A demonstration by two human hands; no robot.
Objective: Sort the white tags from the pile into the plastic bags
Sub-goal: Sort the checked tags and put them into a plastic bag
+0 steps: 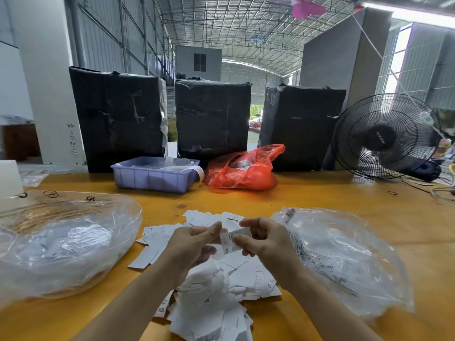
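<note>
**Head view: one tag held up over the pile, bags waiting either side**

Head view, only camera.
- Pile of white tags (216, 279) sits centre on the yellow table (344, 193), loose and overlapping, some printed "XS", one "XL".
- Left hand (194, 244) and right hand (266, 239) are raised together just above the pile. Right thumb and fingers pinch a single tag (232, 239) marked "XL". Left fingers are curled with tips at or near the same tag's other edge; cannot tell for certain whether they grip it or something else.
- Left plastic bag (66, 242) lies just beside the pile on one side, right plastic bag (344, 259) just beside it on the other. Both clear, crumpled, with whitish contents inside.
- Further back: a blue tray (155, 177), a red bag (243, 171), three black-wrapped boxes (211, 116), a fan (384, 136).

Handling, as judgement: tags look thin, light and floppy, likely to cling together or slide in stacks. Best taken by an edge with a fingertip pinch, one at a time, size print facing up. The fan could scatter loose ones if running. Bag mouths are limp and may need holding open.
</note>
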